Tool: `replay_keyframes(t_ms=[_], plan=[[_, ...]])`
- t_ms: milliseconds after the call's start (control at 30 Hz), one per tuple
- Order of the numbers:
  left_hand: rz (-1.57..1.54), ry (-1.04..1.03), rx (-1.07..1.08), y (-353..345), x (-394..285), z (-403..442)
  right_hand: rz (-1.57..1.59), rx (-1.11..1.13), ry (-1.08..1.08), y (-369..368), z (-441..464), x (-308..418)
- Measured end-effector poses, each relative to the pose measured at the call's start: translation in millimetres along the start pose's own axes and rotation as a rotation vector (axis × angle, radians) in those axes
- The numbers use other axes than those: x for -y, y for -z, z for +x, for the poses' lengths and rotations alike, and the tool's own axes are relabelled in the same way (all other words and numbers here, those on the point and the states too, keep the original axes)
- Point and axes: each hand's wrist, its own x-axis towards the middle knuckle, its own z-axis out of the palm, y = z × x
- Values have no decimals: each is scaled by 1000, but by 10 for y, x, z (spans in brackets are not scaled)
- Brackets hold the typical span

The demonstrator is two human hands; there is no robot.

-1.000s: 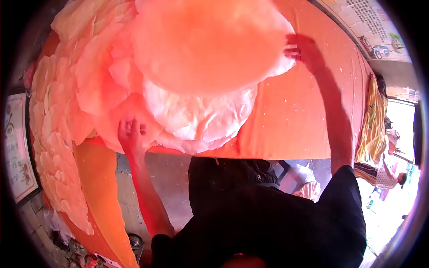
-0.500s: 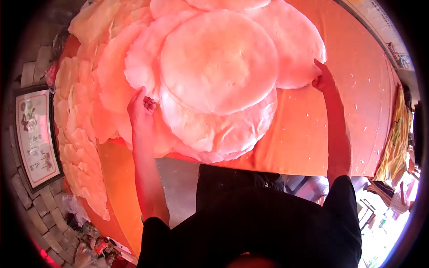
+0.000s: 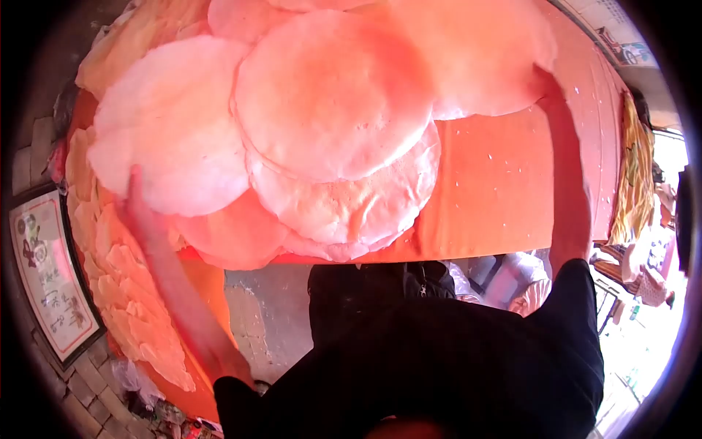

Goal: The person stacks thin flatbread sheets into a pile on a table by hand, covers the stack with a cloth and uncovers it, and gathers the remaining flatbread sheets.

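Observation:
Large, thin round flatbreads overlap on an orange-covered table, with one broad round flatbread (image 3: 333, 95) on top in the middle. At the lower-left edge of a pale flatbread (image 3: 175, 121), my left hand (image 3: 137, 205) grips it, one finger lying over its surface; the hand is slightly blurred and its other fingers are hidden. My right hand (image 3: 548, 86) is closed on the right edge of another flatbread (image 3: 482, 58), which looks smeared by motion. A wrinkled flatbread (image 3: 358, 208) shows below the middle one.
Folded, yellowish thin sheets (image 3: 135, 293) cover the table's left side. A framed sign with writing (image 3: 55, 271) stands beyond it on brick paving (image 3: 88, 384). Small white crumbs dot the orange cloth (image 3: 497, 183) at right. A yellow patterned cloth (image 3: 632, 175) hangs at the right end.
My left hand has moved left and down, and the pale flatbread has shifted left with it. My right hand has moved slightly up and right with the right flatbread's edge.

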Motion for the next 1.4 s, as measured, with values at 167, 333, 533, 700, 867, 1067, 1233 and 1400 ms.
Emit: replay_keyframes(t_ms=[167,333,533,700,867,1067,1233,1400], plan=[[56,-51,196,-65,-1002,565,239,-39,-209,-99,-240,-777],[-176,-87,55,-1283,-1763,209,236,-37,-160,-60,-266,-1095],[-338,99,458,-1095,-1252,-17,-305,-153,251,603,-80,-379],[98,560,450,-714,1016,-477,-408,-171,596,206,-458,857],[247,520,353,-699,1053,-987,-333,-48,756,-596,-782,1678],[380,378,-73,465,1221,-354,-185,166,657,-1102,-681,1565],[277,448,-407,763,1396,-123,-322,131,152,-1323,-775,427],[-326,570,-396,823,1328,-37,-314,-77,-123,-448,240,-742]])
